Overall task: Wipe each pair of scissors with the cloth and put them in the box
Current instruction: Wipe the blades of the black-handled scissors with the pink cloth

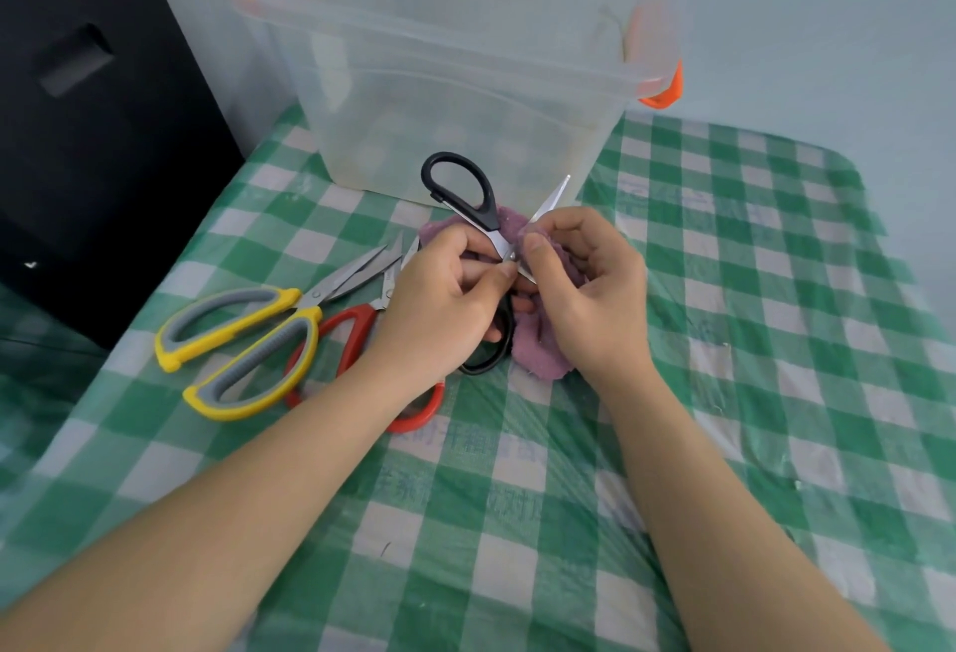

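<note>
The black-handled scissors (468,201), spread wide open, are held above the counter (724,341) by the left hand (445,304), while one blade is pinched through the purple cloth (543,341) by the right hand (584,289). Yellow-handled scissors (243,346) and red-handled scissors (357,330) are laid just left; the clear box (465,97) is set behind.

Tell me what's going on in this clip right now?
A person is cleaning the black-handled scissors, which are spread open. The left hand holds them near the pivot while the right hand presses the purple cloth against a blade. The yellow-and-grey scissors and the red-handled scissors lie on the checked tablecloth to the left. The clear plastic box stands behind; no scissors are visible through its walls.
</note>
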